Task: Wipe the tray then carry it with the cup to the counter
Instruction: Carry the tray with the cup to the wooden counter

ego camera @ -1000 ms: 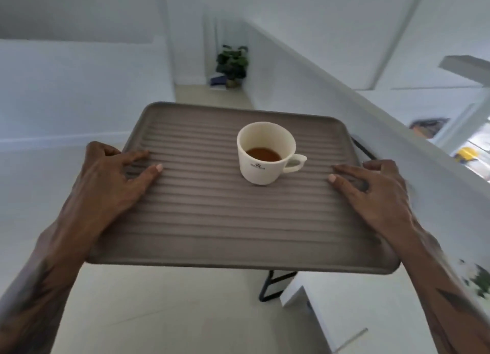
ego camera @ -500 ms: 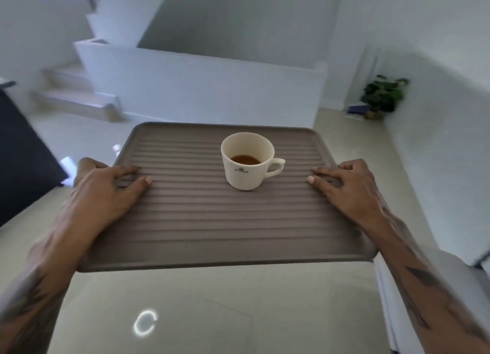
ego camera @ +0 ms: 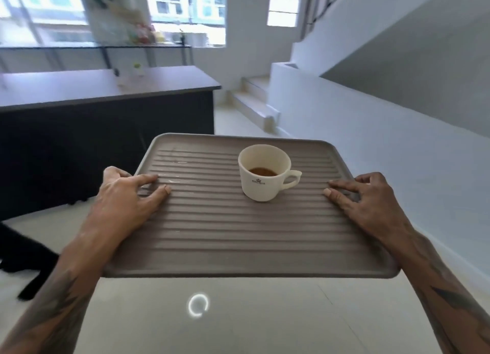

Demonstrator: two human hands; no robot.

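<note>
A brown ribbed tray (ego camera: 238, 237) is held level in the air in front of me. My left hand (ego camera: 127, 194) grips its left edge with the fingers lying on top. My right hand (ego camera: 368, 197) grips the right edge the same way. A white cup (ego camera: 265, 176) with a little brown liquid stands upright on the tray's far right part, its handle pointing right. The dark counter (ego camera: 106, 85) with a grey top stands ahead on the left, beyond the tray.
A few small items (ego camera: 132, 72) sit on the counter top. White steps (ego camera: 254, 101) and a low white wall (ego camera: 371, 146) run along the right. A black object (ego camera: 23, 258) lies on the glossy floor at the left. Windows fill the back wall.
The view has swung left: the plant and white wall passed out of sight, and the dark counter and windows came into view. Both hands keep the same hold on the tray.
</note>
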